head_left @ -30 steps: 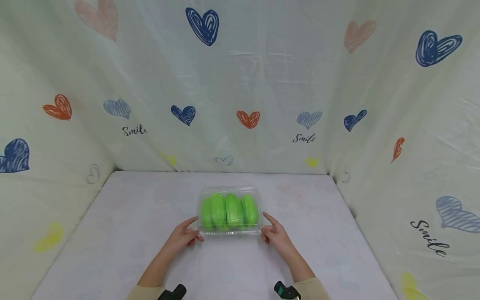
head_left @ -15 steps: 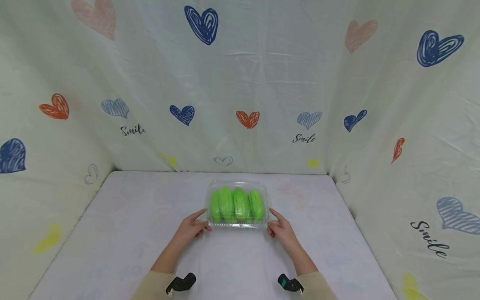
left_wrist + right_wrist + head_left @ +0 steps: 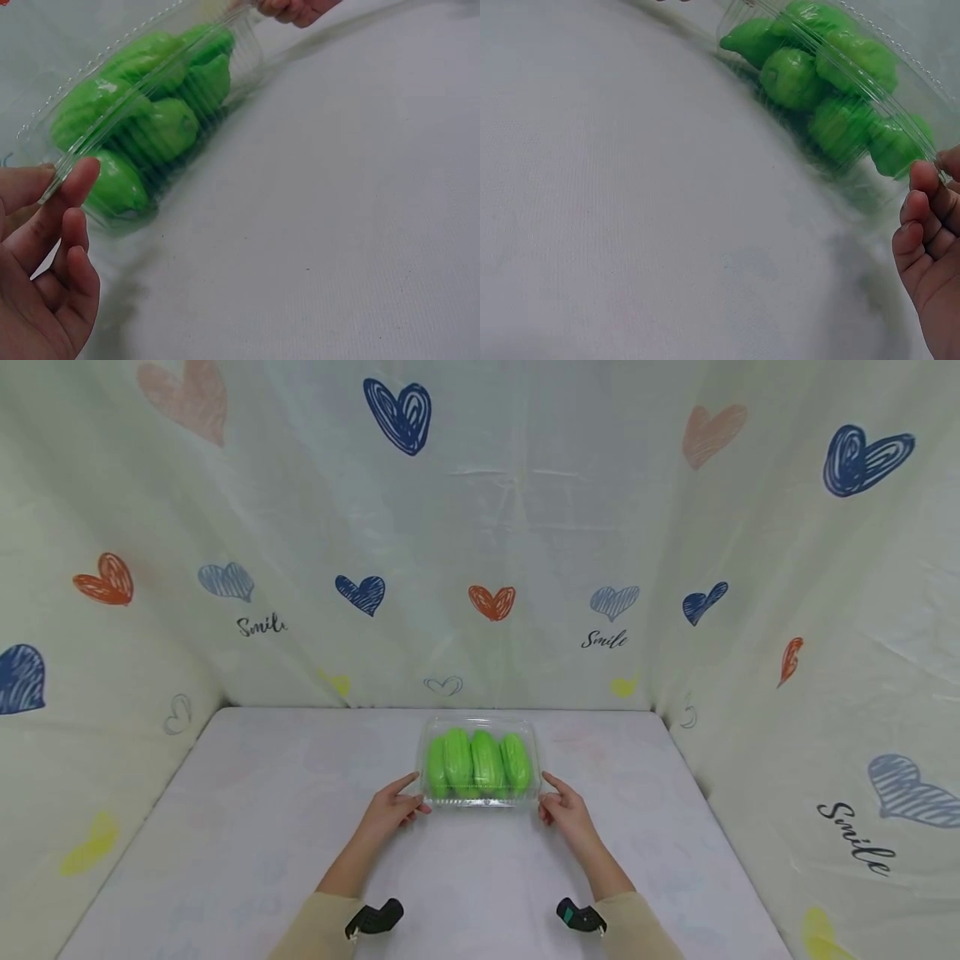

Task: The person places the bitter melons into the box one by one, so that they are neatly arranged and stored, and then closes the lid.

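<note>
A lidded clear plastic box [image 3: 480,803] is in the middle toward the back of the table in the head view. Inside lie several long, ribbed green vegetables [image 3: 488,764], seen through the plastic; their exact kind is unclear. At the box's near left corner my left hand [image 3: 392,807] pinches the protruding rim between thumb and index finger. My right hand [image 3: 566,816] pinches the same rim at the near right corner. The left wrist view shows the left fingers [image 3: 81,180] under the rim, the others loosely curled. On the right, the fingers [image 3: 922,176] likewise meet at the box's edge.
The white-clothed table [image 3: 480,877] reaches back to a hanging curtain [image 3: 525,527] printed with hearts and "Smile". That curtain also lines both sides. A black wrist camera [image 3: 375,917] sits on the left sleeve and another camera [image 3: 581,916] on the right.
The box has moved away from the person and a little to the right, with both hands keeping their pinch on its rim. More of both sleeves shows now.
</note>
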Motion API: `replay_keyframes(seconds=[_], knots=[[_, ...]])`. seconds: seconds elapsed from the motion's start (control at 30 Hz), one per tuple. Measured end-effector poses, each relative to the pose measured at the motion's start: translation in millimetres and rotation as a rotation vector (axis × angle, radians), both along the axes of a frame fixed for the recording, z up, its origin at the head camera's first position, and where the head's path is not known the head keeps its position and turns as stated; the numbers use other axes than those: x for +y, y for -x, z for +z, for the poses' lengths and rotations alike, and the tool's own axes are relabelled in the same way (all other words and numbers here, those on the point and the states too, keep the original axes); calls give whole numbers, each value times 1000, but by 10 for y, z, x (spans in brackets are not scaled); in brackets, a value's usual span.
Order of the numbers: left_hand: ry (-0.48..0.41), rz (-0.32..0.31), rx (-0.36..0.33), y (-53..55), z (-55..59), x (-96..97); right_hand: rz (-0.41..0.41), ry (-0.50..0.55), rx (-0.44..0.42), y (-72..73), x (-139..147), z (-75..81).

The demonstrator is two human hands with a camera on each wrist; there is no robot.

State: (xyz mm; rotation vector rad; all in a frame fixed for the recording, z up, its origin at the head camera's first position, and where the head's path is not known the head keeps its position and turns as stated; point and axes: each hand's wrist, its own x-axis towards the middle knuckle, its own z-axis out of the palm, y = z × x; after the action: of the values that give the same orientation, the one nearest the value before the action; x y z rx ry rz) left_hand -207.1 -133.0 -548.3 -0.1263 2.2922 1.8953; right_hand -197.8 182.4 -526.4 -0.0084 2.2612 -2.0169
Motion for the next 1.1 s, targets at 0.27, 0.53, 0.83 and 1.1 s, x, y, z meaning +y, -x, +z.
replay_keyframes(seconds=[0.27, 0.53, 0.83, 1.1], knots=[[26, -8, 12, 13, -26, 51, -66, -98, 65, 85, 54, -89], [54, -9, 19, -19, -9, 69, -120, -114, 71, 207, 132, -384], [62, 13, 38, -55, 76, -8, -136, -132, 63, 215, 134, -309], [106, 18, 66, -87, 143, -152, -152, -288, 114, 189, 249, -195]])
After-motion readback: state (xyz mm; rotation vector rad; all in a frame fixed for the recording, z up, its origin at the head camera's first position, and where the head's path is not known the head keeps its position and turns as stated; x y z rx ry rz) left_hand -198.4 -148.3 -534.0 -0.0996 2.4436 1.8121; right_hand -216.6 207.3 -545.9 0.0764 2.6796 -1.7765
